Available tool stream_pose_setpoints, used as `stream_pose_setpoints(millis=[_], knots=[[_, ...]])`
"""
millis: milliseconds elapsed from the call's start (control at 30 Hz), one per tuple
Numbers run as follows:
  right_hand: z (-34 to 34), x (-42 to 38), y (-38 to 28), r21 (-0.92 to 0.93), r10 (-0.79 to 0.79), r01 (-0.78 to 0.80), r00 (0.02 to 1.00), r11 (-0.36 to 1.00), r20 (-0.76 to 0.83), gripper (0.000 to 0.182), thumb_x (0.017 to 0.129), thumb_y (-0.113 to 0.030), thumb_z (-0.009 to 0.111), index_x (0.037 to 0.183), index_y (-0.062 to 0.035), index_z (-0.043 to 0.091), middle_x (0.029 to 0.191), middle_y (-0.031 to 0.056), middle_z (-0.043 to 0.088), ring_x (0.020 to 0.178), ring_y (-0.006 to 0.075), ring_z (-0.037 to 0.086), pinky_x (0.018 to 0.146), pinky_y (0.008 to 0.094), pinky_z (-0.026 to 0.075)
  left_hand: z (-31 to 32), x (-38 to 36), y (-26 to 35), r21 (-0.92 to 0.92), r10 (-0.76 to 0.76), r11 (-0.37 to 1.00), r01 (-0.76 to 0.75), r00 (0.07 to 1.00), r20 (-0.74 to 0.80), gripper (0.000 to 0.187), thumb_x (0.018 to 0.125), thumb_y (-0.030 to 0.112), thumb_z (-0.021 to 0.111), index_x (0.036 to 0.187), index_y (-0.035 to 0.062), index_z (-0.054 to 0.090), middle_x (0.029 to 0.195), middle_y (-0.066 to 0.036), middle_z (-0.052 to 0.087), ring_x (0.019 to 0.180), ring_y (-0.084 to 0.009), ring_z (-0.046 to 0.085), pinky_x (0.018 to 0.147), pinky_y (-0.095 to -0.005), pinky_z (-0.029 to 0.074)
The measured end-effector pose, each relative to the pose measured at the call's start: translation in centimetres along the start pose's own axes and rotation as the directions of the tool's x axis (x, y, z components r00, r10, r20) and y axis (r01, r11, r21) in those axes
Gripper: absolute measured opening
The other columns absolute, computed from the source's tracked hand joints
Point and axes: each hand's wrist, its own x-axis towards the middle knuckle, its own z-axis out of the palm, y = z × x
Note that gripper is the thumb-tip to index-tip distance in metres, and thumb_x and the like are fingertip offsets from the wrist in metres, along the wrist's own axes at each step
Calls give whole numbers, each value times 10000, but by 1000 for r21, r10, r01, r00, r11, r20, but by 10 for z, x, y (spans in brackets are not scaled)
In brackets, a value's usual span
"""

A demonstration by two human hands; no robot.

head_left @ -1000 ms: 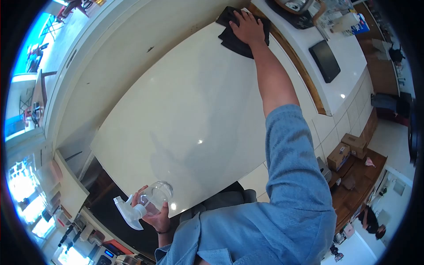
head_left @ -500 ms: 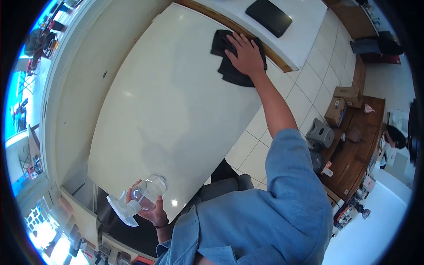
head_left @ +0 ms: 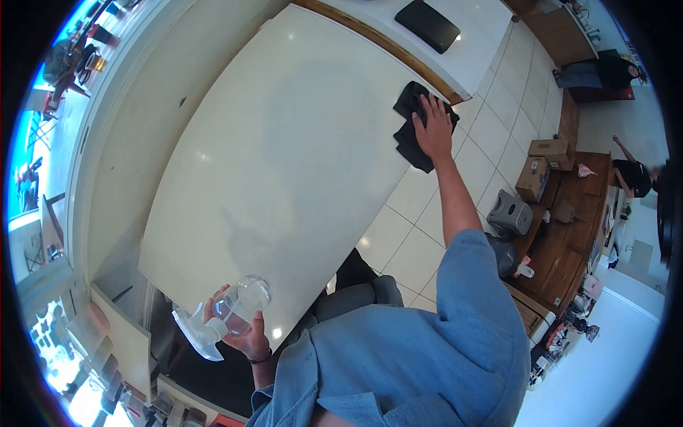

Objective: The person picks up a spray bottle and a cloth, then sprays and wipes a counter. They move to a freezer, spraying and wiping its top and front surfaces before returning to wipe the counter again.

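A white table (head_left: 270,149) (glossy) bears a black cloth (head_left: 414,148).

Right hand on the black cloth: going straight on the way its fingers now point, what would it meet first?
Probably the wooden edge of the white counter, just beyond the right hand; how high it stands over the tabletop is unclear.

Bright scene, window side blown out at left, glare spots and soft shadows on the tabletop (head_left: 277,149), fisheye-curved edges

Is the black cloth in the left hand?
No: the black cloth lies under the spread right hand at the white table's edge, while the left hand holds the spray bottle.
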Motion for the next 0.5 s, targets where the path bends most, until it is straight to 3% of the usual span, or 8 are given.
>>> stream_pose_setpoints(millis=[100,200,300,500], knots=[[-8,-44,-27,-46,-11,12,999,999,30,582,973,-422,520,1505,-220,399,1592,71,335,1479,306,277,1168,576,237,-23,-28,9,-28,-11,1000,10,1000,-17,874,753,114,778,1472,38,287,1346,-193,487,1296,-352,476,1129,-520,362],[-8,-91,-75,-66,-49,51,998,996,37,594,969,-418,522,1508,-204,394,1589,84,335,1475,313,283,1164,581,236,-59,-36,-4,22,26,999,-25,999,-44,869,721,111,766,1448,49,294,1309,-199,488,1251,-337,496,1076,-503,421],[-9,-133,-117,-60,-105,109,992,992,67,600,962,-410,532,1505,-193,398,1587,95,335,1470,327,288,1162,579,239,-83,-49,-7,-12,8,1000,-8,999,-40,871,743,102,768,1462,33,283,1349,-206,487,1299,-357,482,1126,-522,369],[-3,-229,-227,-11,-271,274,955,962,117,623,934,-380,582,1494,-166,413,1580,107,340,1462,337,297,1161,572,242,-148,-78,-33,-19,32,999,-34,996,-82,867,726,90,768,1445,20,288,1340,-219,485,1272,-349,497,1106,-507,390]])
